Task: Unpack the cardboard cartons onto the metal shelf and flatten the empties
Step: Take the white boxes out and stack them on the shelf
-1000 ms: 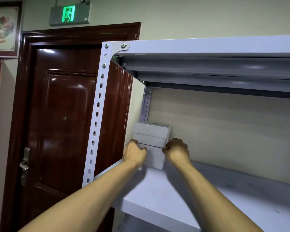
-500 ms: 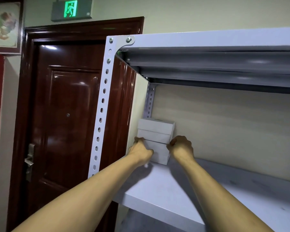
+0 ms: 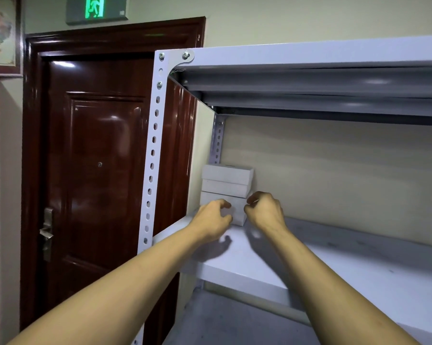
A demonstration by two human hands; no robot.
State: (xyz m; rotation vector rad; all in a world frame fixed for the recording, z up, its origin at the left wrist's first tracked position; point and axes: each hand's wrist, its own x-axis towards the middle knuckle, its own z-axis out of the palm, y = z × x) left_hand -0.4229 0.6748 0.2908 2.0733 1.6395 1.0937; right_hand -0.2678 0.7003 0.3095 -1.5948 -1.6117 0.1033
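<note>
Three white boxes [image 3: 225, 181] sit stacked in the back left corner of the metal shelf [image 3: 346, 260], against the wall. My left hand [image 3: 213, 221] hovers just in front of the bottom box [image 3: 237, 210], fingers loosely curled and holding nothing. My right hand [image 3: 266, 211] is beside the bottom box's right corner, also loosely curled and a little apart from it. No cardboard carton is in view.
The upper shelf board [image 3: 309, 54] hangs low overhead. A perforated front upright [image 3: 152, 155] stands left of my arms. Beyond it is a dark red door [image 3: 98, 158] under an exit sign [image 3: 95, 7]. A lower shelf level [image 3: 234, 322] shows beneath.
Both hands gripped the sides of the bottom box earlier; now they have let go and drawn back slightly. The stack stays in the corner.
</note>
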